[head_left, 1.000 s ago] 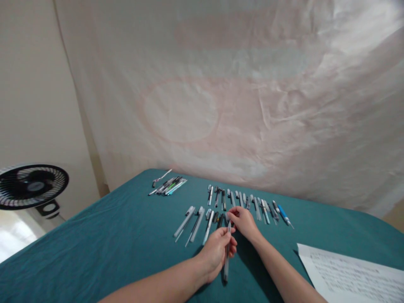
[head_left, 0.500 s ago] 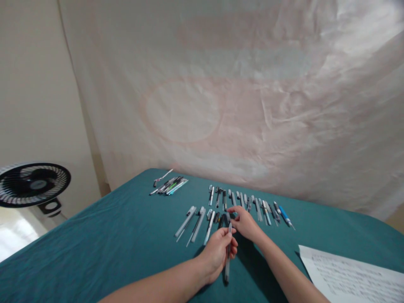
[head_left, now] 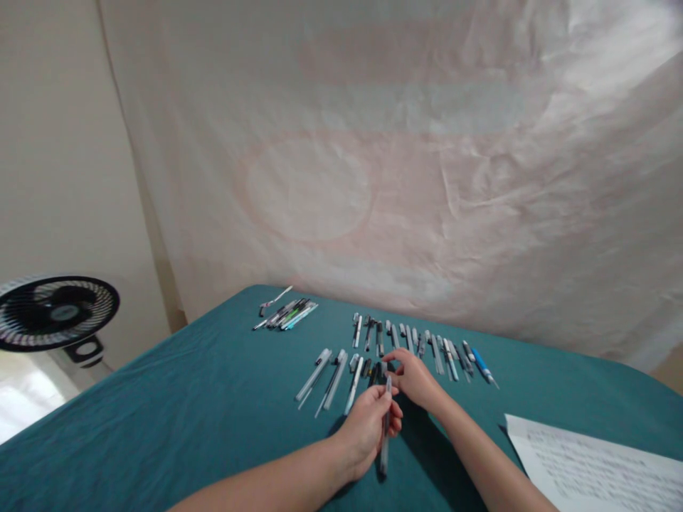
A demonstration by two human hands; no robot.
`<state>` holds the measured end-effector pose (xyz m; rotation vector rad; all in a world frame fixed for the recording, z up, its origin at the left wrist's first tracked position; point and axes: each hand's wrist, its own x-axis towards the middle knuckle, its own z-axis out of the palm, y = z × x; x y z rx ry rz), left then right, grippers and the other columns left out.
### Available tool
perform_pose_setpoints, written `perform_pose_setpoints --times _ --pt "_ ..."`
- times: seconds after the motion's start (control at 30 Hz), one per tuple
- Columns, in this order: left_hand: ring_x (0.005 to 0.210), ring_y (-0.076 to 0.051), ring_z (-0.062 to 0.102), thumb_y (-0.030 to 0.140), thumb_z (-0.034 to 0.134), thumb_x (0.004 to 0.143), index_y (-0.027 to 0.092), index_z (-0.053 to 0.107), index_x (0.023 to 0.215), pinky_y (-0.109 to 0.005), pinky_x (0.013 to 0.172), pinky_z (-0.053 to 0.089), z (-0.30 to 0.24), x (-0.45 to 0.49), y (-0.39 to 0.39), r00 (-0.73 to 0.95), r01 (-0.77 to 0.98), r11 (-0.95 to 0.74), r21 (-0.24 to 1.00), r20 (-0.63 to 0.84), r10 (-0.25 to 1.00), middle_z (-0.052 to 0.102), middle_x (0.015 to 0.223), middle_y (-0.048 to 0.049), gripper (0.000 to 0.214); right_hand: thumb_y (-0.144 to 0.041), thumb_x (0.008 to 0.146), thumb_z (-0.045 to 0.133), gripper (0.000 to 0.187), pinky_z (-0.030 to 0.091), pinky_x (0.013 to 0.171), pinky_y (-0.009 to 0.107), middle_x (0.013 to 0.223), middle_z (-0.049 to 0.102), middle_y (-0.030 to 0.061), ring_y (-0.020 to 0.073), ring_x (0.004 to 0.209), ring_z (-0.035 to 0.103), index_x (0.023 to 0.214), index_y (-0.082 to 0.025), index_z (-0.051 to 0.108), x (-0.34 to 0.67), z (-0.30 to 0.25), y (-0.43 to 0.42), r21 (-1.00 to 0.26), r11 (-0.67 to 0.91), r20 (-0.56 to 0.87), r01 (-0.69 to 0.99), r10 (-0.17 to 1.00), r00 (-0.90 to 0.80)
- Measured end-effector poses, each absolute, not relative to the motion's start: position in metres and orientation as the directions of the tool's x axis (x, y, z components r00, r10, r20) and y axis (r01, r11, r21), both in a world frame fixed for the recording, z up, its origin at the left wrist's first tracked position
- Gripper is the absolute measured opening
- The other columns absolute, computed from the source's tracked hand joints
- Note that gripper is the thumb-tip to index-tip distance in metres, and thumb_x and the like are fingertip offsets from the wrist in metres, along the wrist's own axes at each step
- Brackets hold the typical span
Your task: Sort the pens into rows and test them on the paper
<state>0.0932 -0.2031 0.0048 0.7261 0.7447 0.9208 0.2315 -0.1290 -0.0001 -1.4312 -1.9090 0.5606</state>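
Note:
My left hand [head_left: 368, 430] is closed around a translucent grey pen [head_left: 385, 448], its narrow end pointing away from me and its other end toward the near side. Just beyond it, my right hand [head_left: 408, 377] pinches a small grey pen cap [head_left: 384, 368] between thumb and fingers, low over the front row. To the left in that row lie a white pen [head_left: 353, 387], clear pens with separate thin refills [head_left: 335, 380], and dark caps or pens [head_left: 367, 368] partly hidden by my hands.
Behind my hands runs a second row of pens [head_left: 410, 338], ending at a blue pen [head_left: 483, 364]. A pile of pens [head_left: 288, 313] lies at the far left of the green cloth [head_left: 213, 398]. A written sheet [head_left: 597, 462] lies at right; a fan [head_left: 58, 313] stands left.
My right hand has shifted slightly, and its fingers now cover more of the cap. The left hand and its pen have barely moved.

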Motion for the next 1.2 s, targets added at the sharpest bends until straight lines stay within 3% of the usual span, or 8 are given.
perform_pose_setpoints --times 0.1,0.23,0.37,0.53,0.8,0.93,1.03,1.2 --pt "0.050 -0.007 0.047 0.025 0.041 0.084 0.013 0.045 0.095 -0.019 0.049 0.029 0.008 0.092 -0.201 0.386 -0.440 0.385 0.811 -0.217 0.897 0.051 0.064 0.0012 0.017 -0.023 0.069 0.054 0.022 0.042 0.055 0.024 0.081 0.061 0.0043 0.0117 0.056 0.053 0.087 -0.015 0.062 0.235 0.015 -0.130 -0.732 0.258 0.229 0.630 0.965 -0.129" --pt "0.051 -0.006 0.047 0.027 0.044 0.084 0.013 0.046 0.094 -0.019 0.050 0.031 0.016 0.089 -0.197 0.323 -0.493 0.312 0.812 -0.162 0.933 0.051 0.065 0.0017 0.018 -0.039 0.077 0.046 0.030 0.036 0.040 0.020 0.057 0.056 0.0009 0.0106 0.046 0.049 0.074 -0.014 0.060 0.234 0.035 -0.136 -0.865 0.104 0.057 0.492 0.992 -0.110" --pt "0.051 -0.005 0.046 0.027 0.047 0.083 0.014 0.047 0.086 -0.018 0.051 0.032 0.019 0.088 -0.194 0.300 -0.514 0.284 0.809 -0.141 0.943 0.050 0.064 0.0024 0.014 -0.047 0.075 0.051 0.035 0.035 0.041 0.018 0.061 0.058 0.0015 0.0097 0.051 0.050 0.070 -0.013 0.059 0.222 0.046 -0.149 -0.940 0.066 -0.018 0.333 0.970 -0.243" --pt "0.052 -0.006 0.048 0.033 0.048 0.082 0.013 0.049 0.086 -0.019 0.053 0.034 0.020 0.088 -0.196 0.323 -0.487 0.297 0.821 -0.146 0.935 0.054 0.066 0.0010 0.020 -0.047 0.069 0.059 0.034 0.033 0.041 0.018 0.053 0.054 -0.0016 0.0069 0.045 0.044 0.065 -0.013 0.058 0.214 0.050 -0.154 -0.955 0.057 -0.019 0.292 0.968 -0.249" --pt "0.079 -0.018 0.061 0.030 0.051 0.079 0.013 0.054 0.096 -0.031 0.074 0.042 0.039 0.077 -0.194 0.504 -0.222 0.258 0.940 -0.116 0.856 0.065 0.083 -0.0082 0.024 -0.051 0.069 0.058 0.037 0.031 0.041 0.019 0.050 0.048 -0.0035 0.0070 0.043 0.040 0.068 -0.014 0.058 0.220 0.057 -0.151 -0.978 0.092 0.074 0.188 0.992 -0.101" --pt "0.085 -0.020 0.062 0.030 0.052 0.080 0.014 0.050 0.095 -0.037 0.082 0.043 0.046 0.070 -0.181 0.436 -0.358 0.195 0.913 -0.022 0.900 0.066 0.088 -0.0096 0.022 -0.055 0.073 0.051 0.041 0.035 0.043 0.019 0.059 0.053 -0.0005 0.0091 0.050 0.046 0.074 -0.014 0.060 0.216 0.060 -0.154 -0.985 0.113 0.094 0.127 0.986 -0.141" --pt "0.091 -0.019 0.062 0.026 0.050 0.082 0.016 0.046 0.093 -0.038 0.088 0.041 0.049 0.064 -0.167 0.279 -0.526 0.111 0.843 0.048 0.959 0.065 0.095 -0.0100 0.015 -0.058 0.075 0.046 0.046 0.035 0.042 0.019 0.065 0.058 0.0024 0.0100 0.052 0.050 0.078 -0.014 0.060 0.212 0.059 -0.156 -0.990 0.034 0.003 0.140 0.976 -0.217" --pt "0.097 -0.017 0.060 0.017 0.048 0.083 0.017 0.043 0.089 -0.036 0.093 0.040 0.051 0.056 -0.154 0.119 -0.619 0.074 0.782 0.001 0.993 0.064 0.101 -0.0109 0.007 -0.059 0.077 0.042 0.047 0.034 0.042 0.018 0.060 0.056 0.0023 0.0091 0.049 0.049 0.072 -0.014 0.056 0.203 0.048 -0.159 -0.996 -0.067 -0.080 0.054 0.950 -0.303"
